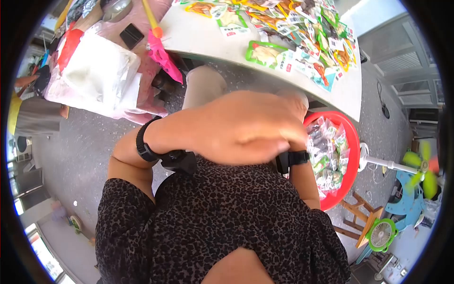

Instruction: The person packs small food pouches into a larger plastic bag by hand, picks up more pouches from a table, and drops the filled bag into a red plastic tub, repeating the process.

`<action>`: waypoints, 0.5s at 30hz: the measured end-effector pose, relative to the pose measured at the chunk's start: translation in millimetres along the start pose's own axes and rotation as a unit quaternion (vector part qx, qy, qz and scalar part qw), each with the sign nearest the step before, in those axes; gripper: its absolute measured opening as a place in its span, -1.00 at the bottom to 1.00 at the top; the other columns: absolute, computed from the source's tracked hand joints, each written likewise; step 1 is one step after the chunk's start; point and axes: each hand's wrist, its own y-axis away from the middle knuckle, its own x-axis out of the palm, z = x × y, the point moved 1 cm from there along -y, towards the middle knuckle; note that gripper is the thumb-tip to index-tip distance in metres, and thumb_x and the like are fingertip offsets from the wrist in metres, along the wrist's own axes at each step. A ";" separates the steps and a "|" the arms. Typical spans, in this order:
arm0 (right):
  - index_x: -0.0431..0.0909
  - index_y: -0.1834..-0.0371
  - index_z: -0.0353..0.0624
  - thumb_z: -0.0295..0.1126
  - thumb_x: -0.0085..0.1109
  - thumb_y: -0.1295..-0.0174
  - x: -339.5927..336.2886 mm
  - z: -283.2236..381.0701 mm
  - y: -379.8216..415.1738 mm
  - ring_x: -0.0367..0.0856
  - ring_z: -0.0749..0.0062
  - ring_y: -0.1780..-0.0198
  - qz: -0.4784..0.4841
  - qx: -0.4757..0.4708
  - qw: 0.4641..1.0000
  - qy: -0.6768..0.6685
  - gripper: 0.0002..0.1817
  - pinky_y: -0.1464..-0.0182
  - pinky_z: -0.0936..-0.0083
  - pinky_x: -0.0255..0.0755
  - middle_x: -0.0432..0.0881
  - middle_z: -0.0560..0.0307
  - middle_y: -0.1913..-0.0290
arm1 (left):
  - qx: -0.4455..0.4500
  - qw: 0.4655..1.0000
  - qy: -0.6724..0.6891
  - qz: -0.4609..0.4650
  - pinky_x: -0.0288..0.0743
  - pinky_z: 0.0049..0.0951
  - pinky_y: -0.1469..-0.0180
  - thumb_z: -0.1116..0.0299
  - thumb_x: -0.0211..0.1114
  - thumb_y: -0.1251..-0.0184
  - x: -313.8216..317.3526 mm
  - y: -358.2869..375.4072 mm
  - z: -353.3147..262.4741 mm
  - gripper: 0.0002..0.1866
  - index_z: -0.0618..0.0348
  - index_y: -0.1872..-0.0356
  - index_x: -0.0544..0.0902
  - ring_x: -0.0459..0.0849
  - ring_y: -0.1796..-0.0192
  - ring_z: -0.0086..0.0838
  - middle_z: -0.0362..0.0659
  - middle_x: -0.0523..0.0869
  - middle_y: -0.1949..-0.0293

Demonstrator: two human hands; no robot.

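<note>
Your left hand (236,125) lies flat, fingers loosely spread and holding nothing, laid across your front just above the patterned top (222,227). Your right hand (295,102) is almost wholly hidden under it, so you cannot tell from this view whether it is clenched or grasping anything; only its forearm and the black wristband (293,158) show. A matching black band (146,142) circles your left wrist.

Just to your right, touching the line of that forearm, a red basin (347,142) sits on the floor, heaped with small sealed snack packets (328,151). More packets (302,33), green, orange and yellow, are spread across the white table (208,38) ahead of you.

Judging by the hands' place over the basin's edge, the work is moving packets between table and basin. To do that well, uncross your hands first so each has a free path, take a modest handful rather than a stack, since the slick wrappers would likely slide, and keep your reach over the basin's rim.

The packets carry printed panels, and one white and red label shows near the table's far edge, but no writing is legible here. Farther out, a pink-handled brush (161,49) leans by a bagged bundle (99,71), and green fans (380,234) stand at right.
</note>
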 end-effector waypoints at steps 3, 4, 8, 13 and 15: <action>0.46 0.48 -0.11 -0.44 0.01 0.18 -9.9 8.2 -5.1 0.39 0.27 0.09 0.037 0.015 0.999 0.015 -0.86 0.09 0.35 0.17 0.52 0.13 0.34 | -0.114 0.982 -0.126 -0.078 0.37 -0.51 0.26 0.55 0.05 -0.07 -23.1 38.6 24.5 -0.82 0.25 0.26 0.46 0.51 0.27 -0.41 -0.13 0.53 0.34; 0.45 0.49 -0.12 -0.44 0.01 0.18 -10.6 8.7 -5.4 0.40 0.27 0.10 0.030 0.008 0.999 0.008 -0.87 0.10 0.35 0.17 0.51 0.14 0.35 | -0.159 0.970 -0.147 -0.107 0.37 -0.53 0.25 0.55 0.06 -0.08 -34.7 52.4 31.7 -0.82 0.25 0.25 0.46 0.51 0.27 -0.46 -0.14 0.53 0.34; 0.43 0.50 -0.12 -0.46 -0.01 0.18 -11.8 7.1 -7.2 0.40 0.26 0.11 0.033 -0.005 0.999 -0.023 -0.88 0.10 0.34 0.17 0.51 0.16 0.36 | -0.329 0.856 -0.249 -0.312 0.37 -0.57 0.26 0.44 0.09 -0.07 -99.1 125.9 67.3 -0.81 0.25 0.27 0.48 0.52 0.30 -0.51 -0.15 0.54 0.41; 0.44 0.49 -0.12 -0.47 -0.02 0.18 -13.0 8.3 -6.0 0.40 0.27 0.10 0.030 0.005 0.999 -0.021 -0.87 0.09 0.35 0.16 0.51 0.18 0.34 | -0.412 0.607 -0.517 -0.441 0.37 -0.43 0.19 0.36 0.11 -0.01 -190.3 223.0 72.1 -0.70 0.30 0.23 0.47 0.53 0.24 -0.29 0.00 0.56 0.33; 0.44 0.48 -0.11 -0.47 -0.02 0.18 -13.3 8.3 -6.5 0.40 0.28 0.09 0.033 0.011 0.999 -0.022 -0.87 0.07 0.35 0.15 0.51 0.18 0.33 | -0.429 0.531 -0.624 -0.379 0.32 -0.33 0.08 0.27 0.11 0.03 -221.9 286.0 88.0 -0.62 0.33 0.19 0.46 0.49 0.15 -0.18 0.08 0.52 0.23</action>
